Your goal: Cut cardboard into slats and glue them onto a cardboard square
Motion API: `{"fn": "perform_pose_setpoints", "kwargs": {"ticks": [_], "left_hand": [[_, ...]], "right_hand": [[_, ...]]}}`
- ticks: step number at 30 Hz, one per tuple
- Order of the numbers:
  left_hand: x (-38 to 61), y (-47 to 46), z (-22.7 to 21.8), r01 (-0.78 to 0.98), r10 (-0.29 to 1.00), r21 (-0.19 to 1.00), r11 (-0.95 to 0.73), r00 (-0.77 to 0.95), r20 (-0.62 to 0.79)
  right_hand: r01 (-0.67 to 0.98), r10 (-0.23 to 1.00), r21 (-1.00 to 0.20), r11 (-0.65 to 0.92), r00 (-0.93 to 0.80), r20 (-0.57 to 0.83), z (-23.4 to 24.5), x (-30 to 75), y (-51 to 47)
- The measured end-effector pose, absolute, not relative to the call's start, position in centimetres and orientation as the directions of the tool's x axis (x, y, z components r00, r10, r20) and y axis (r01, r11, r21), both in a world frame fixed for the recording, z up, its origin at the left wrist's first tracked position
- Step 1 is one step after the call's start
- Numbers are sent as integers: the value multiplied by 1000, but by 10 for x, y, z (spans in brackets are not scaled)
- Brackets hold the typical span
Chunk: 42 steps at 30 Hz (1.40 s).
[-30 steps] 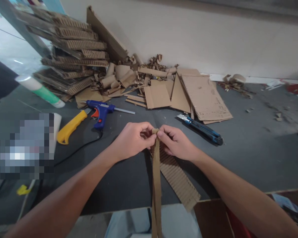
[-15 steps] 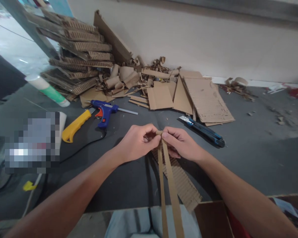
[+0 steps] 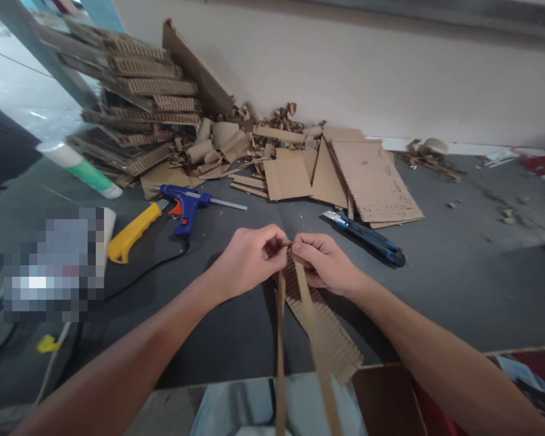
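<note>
My left hand (image 3: 258, 257) and my right hand (image 3: 324, 261) meet above the table, each with fingers pinched at the upper end of a narrow cardboard strip (image 3: 315, 324). Two lengths of it hang from the pinch toward my lap, one below each hand; whether they are a single folded strip is hidden by my fingers. Beneath my hands lies a corrugated cardboard piece (image 3: 333, 336), slanting over the table's front edge. A blue-black utility knife (image 3: 367, 239), blade out, rests just beyond my right hand. Left of my hands is a blue glue gun (image 3: 188, 209) with a glue stick in its back.
A yellow-handled tool (image 3: 134, 234) and a white-green tube (image 3: 84, 169) lie at left. Stacked corrugated pieces (image 3: 149, 88) stand at the back left, beside curled scraps (image 3: 215, 142). Flat cardboard sheets (image 3: 375, 178) lie behind the knife. A black cord (image 3: 149, 272) crosses the table.
The two hanging lengths have spread farther apart below my hands, the left one swinging left and turning edge-on. Both hands keep their pinch; the whole view has shifted slightly.
</note>
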<state>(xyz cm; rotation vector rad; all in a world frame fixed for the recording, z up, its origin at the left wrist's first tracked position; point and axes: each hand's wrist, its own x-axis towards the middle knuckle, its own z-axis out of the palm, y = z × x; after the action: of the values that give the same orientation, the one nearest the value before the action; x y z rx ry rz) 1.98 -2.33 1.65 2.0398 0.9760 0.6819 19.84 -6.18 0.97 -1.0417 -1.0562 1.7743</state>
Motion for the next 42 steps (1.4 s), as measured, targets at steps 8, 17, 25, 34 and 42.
{"fn": "perform_pose_setpoints", "kwargs": {"ticks": [8,17,25,34,42], "left_hand": [[8,-9,8,356,865,930,-88,491,-106],[13,-13,17,289,891,957,-13,438,-120],[14,-18,15,253,853,967,21,500,-149],[11,-20,16,286,772,958,-23,613,-165],[-12,4,24,698,917,597,-397,328,226]], "right_hand": [[-366,940,-878,-307,-263,-219,16,208,-56],[-120,972,-987,-105,-224,-76,2,203,-52],[34,965,-998,-59,-255,-66,-3,201,-55],[101,985,-994,-38,-163,-55,-1,202,-55],[529,965,-815,238,-221,138,0,206,-55]]}}
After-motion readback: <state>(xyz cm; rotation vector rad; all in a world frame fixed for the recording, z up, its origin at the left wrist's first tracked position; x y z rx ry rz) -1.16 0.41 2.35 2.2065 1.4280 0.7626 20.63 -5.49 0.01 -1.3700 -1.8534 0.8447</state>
